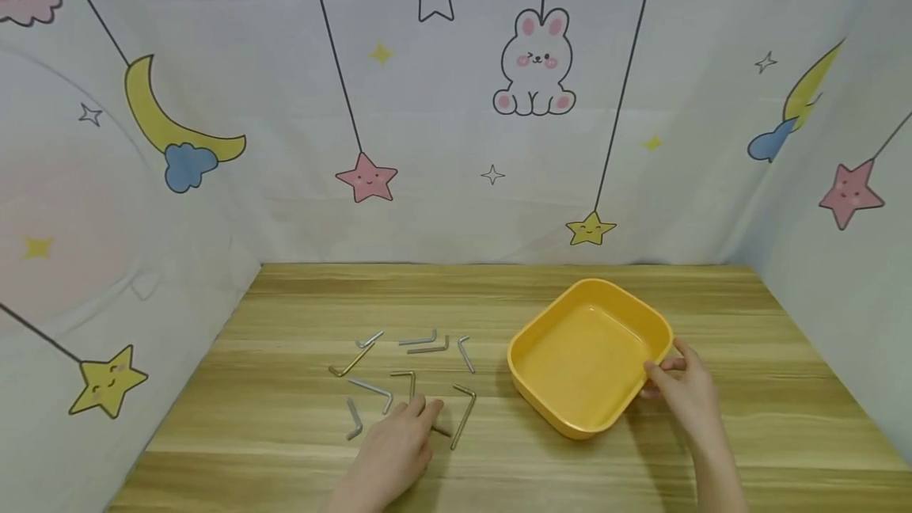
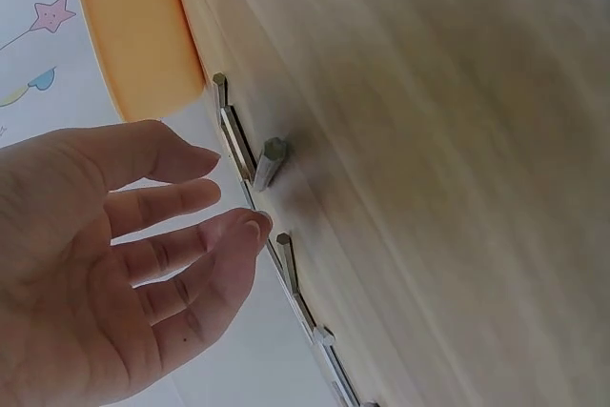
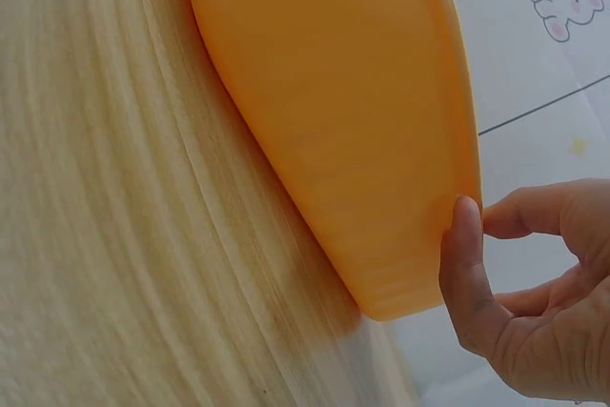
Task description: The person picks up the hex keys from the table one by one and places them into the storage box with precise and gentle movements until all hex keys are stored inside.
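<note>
My left hand hovers low among several L-shaped hex keys, its fingers loosely bent and nothing between them. Close by its fingertips lies a dark hex key, partly covered by the hand in the head view. In the left wrist view a hex key points one end up near the thumb and fingertips. A brass-coloured hex key rests just right of that hand. With thumb and fingers, my right hand pinches the right rim of a yellow square plastic bin, which has nothing in it.
More hex keys are spread over the left half of the wood-grain table, among them a silver one and a brass one. A white curtain printed with stars and rabbits hangs at the back and both sides.
</note>
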A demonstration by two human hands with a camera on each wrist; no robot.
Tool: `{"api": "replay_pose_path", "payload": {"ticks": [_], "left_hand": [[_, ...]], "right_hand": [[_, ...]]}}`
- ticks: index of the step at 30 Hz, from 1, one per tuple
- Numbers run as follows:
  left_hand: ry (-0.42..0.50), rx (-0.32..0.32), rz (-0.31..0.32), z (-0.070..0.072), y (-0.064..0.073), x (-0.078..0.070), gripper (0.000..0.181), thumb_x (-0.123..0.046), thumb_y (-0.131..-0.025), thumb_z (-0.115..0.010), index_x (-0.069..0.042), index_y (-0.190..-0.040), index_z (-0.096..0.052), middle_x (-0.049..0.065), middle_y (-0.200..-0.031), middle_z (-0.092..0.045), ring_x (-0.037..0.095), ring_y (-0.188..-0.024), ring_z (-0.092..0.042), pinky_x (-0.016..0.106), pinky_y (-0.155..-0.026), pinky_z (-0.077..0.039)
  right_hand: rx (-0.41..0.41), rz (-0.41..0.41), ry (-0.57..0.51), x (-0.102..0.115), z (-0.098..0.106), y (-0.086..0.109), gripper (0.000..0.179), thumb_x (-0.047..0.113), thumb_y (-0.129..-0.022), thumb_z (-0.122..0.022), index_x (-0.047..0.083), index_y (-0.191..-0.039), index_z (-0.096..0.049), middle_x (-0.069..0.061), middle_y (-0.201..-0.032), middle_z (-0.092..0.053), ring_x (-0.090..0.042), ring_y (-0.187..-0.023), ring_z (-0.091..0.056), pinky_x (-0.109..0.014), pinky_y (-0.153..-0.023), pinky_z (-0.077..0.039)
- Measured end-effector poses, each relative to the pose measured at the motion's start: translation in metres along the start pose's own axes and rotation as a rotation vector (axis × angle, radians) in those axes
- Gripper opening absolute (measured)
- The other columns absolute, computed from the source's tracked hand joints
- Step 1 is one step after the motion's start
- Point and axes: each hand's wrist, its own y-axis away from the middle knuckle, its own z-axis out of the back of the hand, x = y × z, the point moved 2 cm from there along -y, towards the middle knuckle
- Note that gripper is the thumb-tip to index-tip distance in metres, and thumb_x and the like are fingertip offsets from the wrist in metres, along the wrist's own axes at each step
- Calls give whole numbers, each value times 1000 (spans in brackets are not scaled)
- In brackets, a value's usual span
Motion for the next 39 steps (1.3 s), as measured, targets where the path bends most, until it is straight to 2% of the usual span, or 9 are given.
{"api": "replay_pose_path", "payload": {"ticks": [9,16,20,28,39], "left_hand": [[22,47,-1,-2,-1,-1,39,-1,-73,-67,-6,-112,-64,0,-85,-56,13,-63,-51,18,-45,-31],[9,36,0,-3,-1,-1,37,0,-74,-67,-7,-110,-63,0,-82,-55,14,-64,-53,20,-46,-33],[10,43,-4,-5,-1,0,38,1,-74,-68,-8,-110,-62,0,-81,-53,14,-62,-50,20,-46,-32],[9,99,16,-5,0,2,21,0,-75,-68,-10,-91,-57,-3,-75,-48,12,-59,-47,20,-44,-29],[33,143,5,-10,-8,-1,23,2,-76,-66,-9,-94,-57,2,-77,-54,13,-55,-46,23,-45,-33]], "right_hand": [[36,1,-57,-1,0,0,79,8,-95,-53,-4,-151,0,-10,-107,-38,2,-67,-62,-26,-70,-59],[45,-1,-78,-1,0,-1,80,7,-95,-53,-3,-152,2,-9,-105,-37,1,-68,-62,-27,-71,-59],[48,1,-84,0,0,-2,80,7,-95,-54,-3,-152,2,-9,-105,-37,1,-68,-61,-26,-70,-59],[55,-6,-79,-1,1,-1,80,6,-95,-53,-3,-152,3,-9,-106,-37,0,-68,-62,-26,-70,-58],[56,-9,-115,-1,1,-1,82,6,-94,-54,-3,-152,3,-9,-104,-37,0,-68,-62,-25,-69,-58]]}}
